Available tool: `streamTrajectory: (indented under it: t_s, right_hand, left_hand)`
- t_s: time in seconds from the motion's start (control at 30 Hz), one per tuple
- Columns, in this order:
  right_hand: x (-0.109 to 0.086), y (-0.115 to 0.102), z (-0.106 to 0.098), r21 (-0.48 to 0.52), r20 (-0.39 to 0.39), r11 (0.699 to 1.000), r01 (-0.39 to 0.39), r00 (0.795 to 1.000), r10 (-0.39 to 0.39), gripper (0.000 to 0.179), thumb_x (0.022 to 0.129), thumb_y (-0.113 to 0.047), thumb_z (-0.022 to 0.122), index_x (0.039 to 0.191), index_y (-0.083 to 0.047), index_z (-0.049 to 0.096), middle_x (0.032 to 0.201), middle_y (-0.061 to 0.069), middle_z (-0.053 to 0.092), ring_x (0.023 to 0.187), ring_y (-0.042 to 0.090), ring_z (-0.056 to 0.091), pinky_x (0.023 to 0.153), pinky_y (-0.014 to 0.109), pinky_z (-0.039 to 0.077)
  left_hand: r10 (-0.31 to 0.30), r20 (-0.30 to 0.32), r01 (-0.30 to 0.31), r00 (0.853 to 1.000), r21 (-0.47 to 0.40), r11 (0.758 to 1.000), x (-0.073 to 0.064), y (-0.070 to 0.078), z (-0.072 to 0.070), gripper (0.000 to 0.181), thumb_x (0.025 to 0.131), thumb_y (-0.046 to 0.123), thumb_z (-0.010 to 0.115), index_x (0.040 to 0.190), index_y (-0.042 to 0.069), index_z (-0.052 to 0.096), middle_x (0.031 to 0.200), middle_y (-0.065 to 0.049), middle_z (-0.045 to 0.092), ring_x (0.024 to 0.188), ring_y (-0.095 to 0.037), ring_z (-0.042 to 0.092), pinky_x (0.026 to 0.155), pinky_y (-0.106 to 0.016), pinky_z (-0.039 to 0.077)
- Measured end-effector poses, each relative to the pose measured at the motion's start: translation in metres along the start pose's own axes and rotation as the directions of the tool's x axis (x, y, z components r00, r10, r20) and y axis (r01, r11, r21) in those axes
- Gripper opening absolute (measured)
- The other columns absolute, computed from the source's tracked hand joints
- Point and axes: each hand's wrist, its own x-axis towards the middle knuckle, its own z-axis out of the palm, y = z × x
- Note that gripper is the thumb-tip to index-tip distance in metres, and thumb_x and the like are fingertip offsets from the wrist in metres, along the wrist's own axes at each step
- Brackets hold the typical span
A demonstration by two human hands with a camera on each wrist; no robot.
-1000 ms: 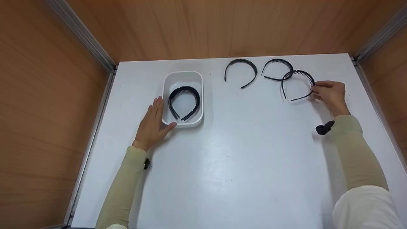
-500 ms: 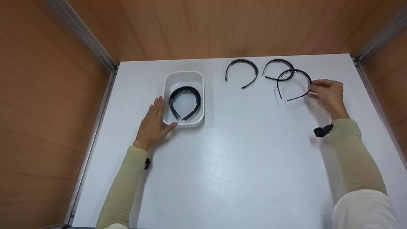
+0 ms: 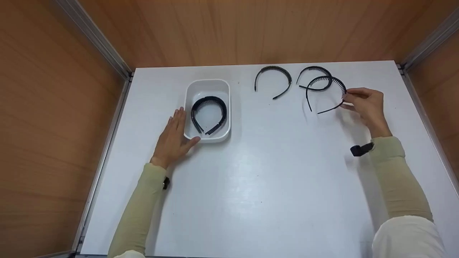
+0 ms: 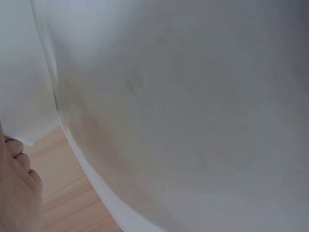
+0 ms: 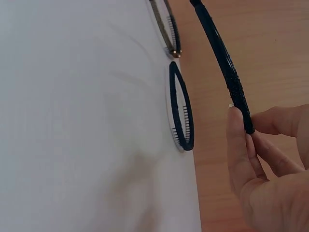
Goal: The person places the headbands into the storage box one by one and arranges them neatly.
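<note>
My right hand (image 3: 366,105) pinches the right side of a black toothed headband (image 3: 311,98), which is raised above the table. In the right wrist view, fingertips and thumb grip that headband (image 5: 224,63) near its curved end. From above it overlaps a second black headband (image 3: 299,76) lying behind it. A third toothed headband (image 3: 289,80) lies on the table to the left. My left hand (image 3: 170,141) rests with straight fingers along the left wall of a white plastic tub (image 3: 229,118), thumb at its front corner. Black headbands (image 3: 223,116) lie stacked inside the tub.
The white table (image 3: 251,200) is bounded by a wooden back wall (image 3: 233,32) and wooden side panels with metal rails. Each wrist wears a small black camera, such as the right one (image 3: 360,149).
My right hand has moved slightly left with the pinched headband, which now overlaps the one behind it more from above. The left hand and tub have stayed in place.
</note>
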Motion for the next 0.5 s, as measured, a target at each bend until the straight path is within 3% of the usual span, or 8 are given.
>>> streamTrajectory:
  t_s: [0.5]
  right_hand:
    - [-0.006,-0.004,0.014,0.095,0.052,0.995,0.032,0.998,-0.037,0.035,0.090,0.002,0.081,0.125,0.005,0.073,0.105,0.006,0.073,0.093,0.017,0.076,0.080,0.030,0.068]
  left_hand:
    - [0.017,-0.023,-0.017,1.000,0.006,1.000,-0.001,-0.001,0.001,0.108,0.099,0.069,0.059,0.171,0.004,0.013,0.180,-0.013,0.014,0.168,-0.030,0.011,0.138,-0.044,0.012]
